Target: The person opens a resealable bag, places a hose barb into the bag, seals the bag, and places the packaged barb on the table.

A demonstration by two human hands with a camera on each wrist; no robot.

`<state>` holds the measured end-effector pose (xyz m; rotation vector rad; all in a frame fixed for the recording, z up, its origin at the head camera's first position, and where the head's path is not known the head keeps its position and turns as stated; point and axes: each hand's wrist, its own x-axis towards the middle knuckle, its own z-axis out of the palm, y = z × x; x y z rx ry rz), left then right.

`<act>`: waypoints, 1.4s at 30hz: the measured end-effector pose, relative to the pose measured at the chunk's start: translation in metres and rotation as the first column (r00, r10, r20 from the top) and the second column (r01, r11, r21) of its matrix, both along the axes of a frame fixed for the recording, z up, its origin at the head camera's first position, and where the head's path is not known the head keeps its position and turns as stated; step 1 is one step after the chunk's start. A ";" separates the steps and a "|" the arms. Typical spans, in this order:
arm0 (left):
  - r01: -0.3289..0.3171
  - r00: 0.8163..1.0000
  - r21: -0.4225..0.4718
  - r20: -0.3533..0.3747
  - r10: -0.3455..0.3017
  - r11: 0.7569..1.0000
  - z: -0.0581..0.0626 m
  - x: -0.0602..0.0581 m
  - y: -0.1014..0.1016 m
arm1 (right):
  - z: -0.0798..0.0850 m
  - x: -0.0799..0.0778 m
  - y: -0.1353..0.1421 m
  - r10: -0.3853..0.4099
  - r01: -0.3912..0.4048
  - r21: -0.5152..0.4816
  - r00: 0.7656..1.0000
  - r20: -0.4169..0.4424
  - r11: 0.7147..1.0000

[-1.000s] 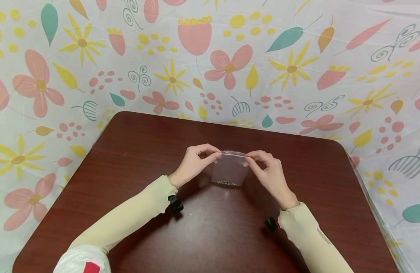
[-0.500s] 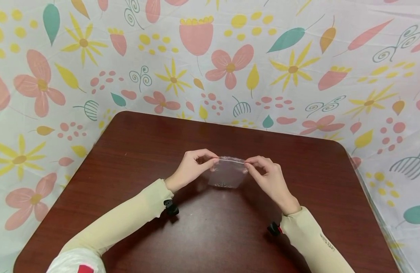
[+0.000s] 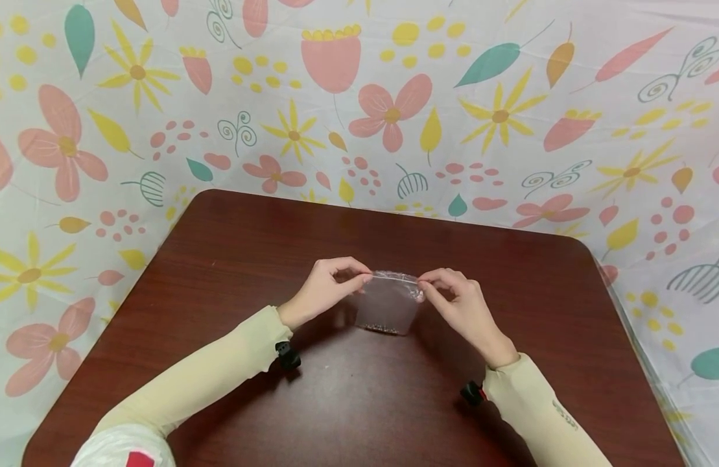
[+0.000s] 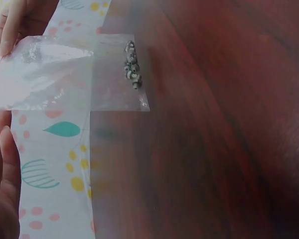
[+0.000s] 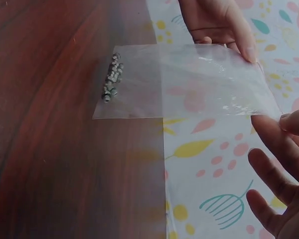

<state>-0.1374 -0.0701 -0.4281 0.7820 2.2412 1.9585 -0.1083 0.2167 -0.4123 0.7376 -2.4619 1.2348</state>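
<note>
A clear zip-lock bag [image 3: 387, 305] hangs upright between my two hands over the table. My left hand [image 3: 327, 288] pinches its top left corner, and my right hand [image 3: 465, 311] pinches the top right corner. Along the bag's bottom edge lie several small metal pieces [image 4: 132, 67], like little screws or nuts, also plain in the right wrist view. A white zip strip runs across the top between my fingers; I cannot tell whether it is sealed. In the right wrist view the other fingers [image 5: 271, 179] of my right hand are spread below the bag.
The dark brown wooden table [image 3: 336, 402] spreads under both arms. A white cloth [image 3: 312, 97] printed with flowers and leaves hangs behind and beside it. Black wrist cameras [image 3: 288, 356] are strapped at both cuffs.
Both hands have come slightly nearer with the bag, keeping their pinch on its top corners. The bag's lower edge now sits a little lower in the head view.
</note>
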 end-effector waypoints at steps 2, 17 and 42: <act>-0.009 1.000 -0.011 -0.024 0.009 1.000 -0.001 -0.005 0.000 | -0.001 -0.005 0.000 -0.008 0.009 0.036 1.000 -0.017 0.999; -0.153 0.970 -0.147 -0.211 0.121 0.977 -0.015 -0.045 0.009 | -0.011 -0.049 0.001 -0.076 0.076 0.105 0.997 -0.002 0.992; -0.212 0.973 -0.301 -0.156 0.171 0.930 -0.040 -0.072 0.015 | -0.039 -0.085 -0.001 -0.158 0.127 0.137 0.956 0.246 0.982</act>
